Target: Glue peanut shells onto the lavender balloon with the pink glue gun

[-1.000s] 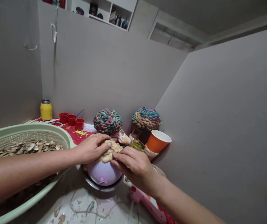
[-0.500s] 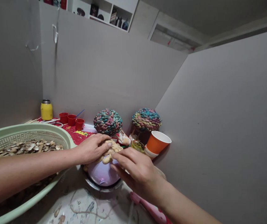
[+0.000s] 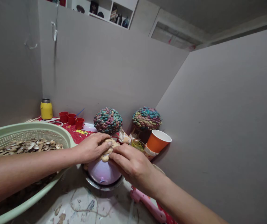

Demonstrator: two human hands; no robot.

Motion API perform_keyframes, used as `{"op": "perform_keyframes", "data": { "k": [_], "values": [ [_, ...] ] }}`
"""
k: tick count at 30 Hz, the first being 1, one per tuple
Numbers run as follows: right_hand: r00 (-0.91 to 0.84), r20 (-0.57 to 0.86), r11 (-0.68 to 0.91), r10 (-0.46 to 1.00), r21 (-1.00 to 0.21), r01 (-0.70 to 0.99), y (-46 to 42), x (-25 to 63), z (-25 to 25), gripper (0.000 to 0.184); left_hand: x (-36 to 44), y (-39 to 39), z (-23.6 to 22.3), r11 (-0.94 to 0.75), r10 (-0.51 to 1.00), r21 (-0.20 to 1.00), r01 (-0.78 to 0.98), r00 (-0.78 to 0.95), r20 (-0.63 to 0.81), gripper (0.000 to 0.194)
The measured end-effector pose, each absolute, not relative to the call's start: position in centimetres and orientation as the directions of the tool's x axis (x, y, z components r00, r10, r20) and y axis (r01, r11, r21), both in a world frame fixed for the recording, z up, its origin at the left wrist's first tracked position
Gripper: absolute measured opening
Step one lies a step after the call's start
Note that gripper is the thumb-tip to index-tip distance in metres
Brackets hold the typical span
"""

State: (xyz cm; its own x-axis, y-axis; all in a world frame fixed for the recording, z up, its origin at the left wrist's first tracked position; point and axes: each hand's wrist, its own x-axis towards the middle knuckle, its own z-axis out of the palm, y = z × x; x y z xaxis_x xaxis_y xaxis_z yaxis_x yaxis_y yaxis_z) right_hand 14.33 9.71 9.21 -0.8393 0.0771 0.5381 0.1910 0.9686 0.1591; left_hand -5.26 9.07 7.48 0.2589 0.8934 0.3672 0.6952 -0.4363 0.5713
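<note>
A pale lilac dome (image 3: 103,173) sits in a metal bowl (image 3: 105,186) on the table in front of me. Peanut shells (image 3: 108,147) cover its top. My left hand (image 3: 91,147) lies over the shells from the left, fingers pressed down on them. My right hand (image 3: 130,165) comes in from the right, fingers bent and pressing on the shells at the dome's right side. What lies under the fingertips is hidden.
A green plastic basket (image 3: 30,130) of shell halves stands at the left. Two painted shell domes (image 3: 107,120) (image 3: 146,118), stacked orange paper cups (image 3: 158,141), three small red cups (image 3: 72,119) and a yellow jar (image 3: 46,109) line the back. A pink tool (image 3: 147,205) lies near the front.
My right hand has slid up and left onto the shell patch, covering more of it. My left hand has stayed in place.
</note>
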Motion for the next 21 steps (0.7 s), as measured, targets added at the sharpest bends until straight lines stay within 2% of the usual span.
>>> {"op": "perform_keyframes", "data": {
  "k": [15, 21],
  "values": [
    [-0.806, 0.525, 0.909, 0.273, 0.134, 0.395, 8.3, 13.8, 8.3, 0.018, -5.3, 9.3, 7.2, -0.429, 0.897, 0.580, 0.692, 0.255, 0.360, 0.042],
    [-0.758, 0.587, 0.929, 0.285, 0.024, 0.368, 8.3, 13.9, 8.2, 0.015, -5.6, 8.9, 7.7, -0.412, 0.910, 0.621, 0.667, 0.262, 0.322, 0.050]
  ]
}}
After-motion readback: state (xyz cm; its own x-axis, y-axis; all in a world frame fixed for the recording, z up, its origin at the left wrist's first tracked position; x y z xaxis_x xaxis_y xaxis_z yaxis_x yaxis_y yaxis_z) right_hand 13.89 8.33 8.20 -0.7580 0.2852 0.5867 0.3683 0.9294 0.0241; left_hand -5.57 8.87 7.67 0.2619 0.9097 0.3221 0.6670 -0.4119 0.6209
